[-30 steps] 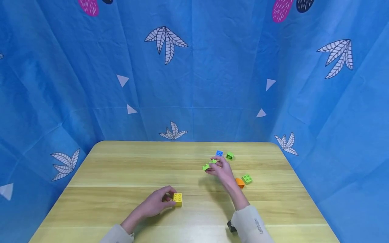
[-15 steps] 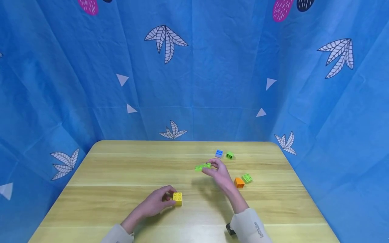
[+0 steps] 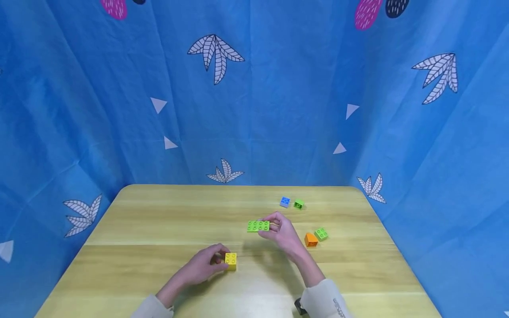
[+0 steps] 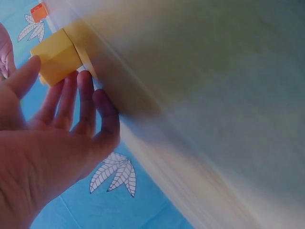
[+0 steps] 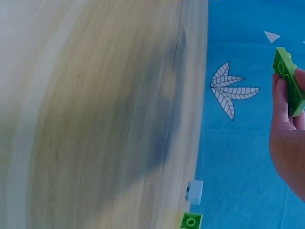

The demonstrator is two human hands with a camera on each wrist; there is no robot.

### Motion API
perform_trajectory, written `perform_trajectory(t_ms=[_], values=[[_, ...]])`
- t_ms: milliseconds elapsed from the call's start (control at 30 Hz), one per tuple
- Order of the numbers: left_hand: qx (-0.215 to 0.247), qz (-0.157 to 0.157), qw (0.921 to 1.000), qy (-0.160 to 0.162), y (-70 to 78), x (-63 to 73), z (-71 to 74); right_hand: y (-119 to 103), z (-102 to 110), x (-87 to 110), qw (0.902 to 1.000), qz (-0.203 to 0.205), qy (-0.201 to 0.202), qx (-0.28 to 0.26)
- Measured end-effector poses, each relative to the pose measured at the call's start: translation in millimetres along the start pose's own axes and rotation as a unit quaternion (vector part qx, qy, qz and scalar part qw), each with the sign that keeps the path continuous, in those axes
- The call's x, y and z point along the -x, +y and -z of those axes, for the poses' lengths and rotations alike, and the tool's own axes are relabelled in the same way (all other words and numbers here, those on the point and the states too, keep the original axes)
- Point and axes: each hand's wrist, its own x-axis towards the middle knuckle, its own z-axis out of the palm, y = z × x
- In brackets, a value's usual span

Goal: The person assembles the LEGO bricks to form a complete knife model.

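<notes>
A yellow building block point(image 3: 230, 261) with studs on top stands on the table, pinched between the thumb and fingers of my left hand point(image 3: 200, 266). The left wrist view shows the thumb on one side of the yellow block point(image 4: 58, 57) and fingertips beneath its other side. My right hand point(image 3: 283, 233) holds a long light-green building block point(image 3: 257, 226) by its right end, studs up, raised over the table. In the right wrist view the green block point(image 5: 288, 78) sits between thumb and fingers, its hollow underside partly showing.
A blue block point(image 3: 285, 202) and a small green block point(image 3: 299, 204) lie at the back right. Nearer, beside my right forearm, are an orange block point(image 3: 311, 240) and a light-green block point(image 3: 321, 233). A blue patterned curtain point(image 3: 250, 110) surrounds the wooden table point(image 3: 159, 221).
My right hand has moved left and toward me with the long green block, turning it from tilted to studs up. The left hand and yellow block have stayed in place.
</notes>
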Motion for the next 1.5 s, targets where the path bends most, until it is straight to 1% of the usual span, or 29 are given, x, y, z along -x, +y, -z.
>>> perform_trajectory(t_ms=[100, 167, 300, 467, 600, 767, 867, 1000, 1133, 1233, 1400, 1500], values=[[0.001, 0.007, 1.0, -0.001, -2.3, 3.1, -1.0, 3.1, -5.0, 2.8, 0.9999, 0.003, -0.016, -0.001], [0.006, 0.008, 0.9999, 0.0, -2.7, 3.8, -1.1, 4.4, -7.5, 3.9, 0.9998, 0.011, -0.019, 0.002], [0.019, 0.003, 0.9998, 0.002, -1.9, 2.6, 0.7, 5.0, -11.1, 4.7, 0.9994, 0.021, -0.028, 0.0], [0.023, -0.005, 0.9997, 0.012, -1.8, 1.4, 4.4, 5.5, -16.9, 5.6, 0.9987, 0.018, -0.047, -0.002], [0.023, -0.01, 0.9992, 0.032, -1.5, -0.3, 7.0, 7.2, -22.1, 6.8, 0.9981, 0.025, -0.056, 0.003], [0.029, -0.023, 0.9966, 0.073, 3.1, -3.2, 10.4, 10.2, -29.5, 8.3, 0.9974, 0.024, -0.067, 0.011], [0.021, -0.035, 0.9948, 0.094, 7.0, -4.3, 11.9, 11.3, -34.1, 10.3, 0.9971, 0.019, -0.069, 0.024], [0.001, -0.045, 0.993, 0.109, 12.2, -4.9, 12.2, 13.0, -40.4, 12.4, 0.9961, 0.026, -0.077, 0.036], [-0.012, -0.042, 0.9922, 0.117, 15.7, -5.1, 10.7, 14.0, -46.6, 14.1, 0.9952, 0.032, -0.084, 0.04], [-0.018, -0.035, 0.9916, 0.123, 16.3, -4.6, 8.9, 15.4, -50.7, 15.1, 0.995, 0.032, -0.083, 0.045], [-0.02, -0.03, 0.991, 0.129, 14.9, -3.0, 7.4, 18.5, -54.5, 15.7, 0.9951, 0.027, -0.082, 0.049], [-0.026, -0.034, 0.9909, 0.128, 13.1, -0.6, 7.7, 20.3, -55.7, 16.7, 0.9948, 0.022, -0.085, 0.051]])
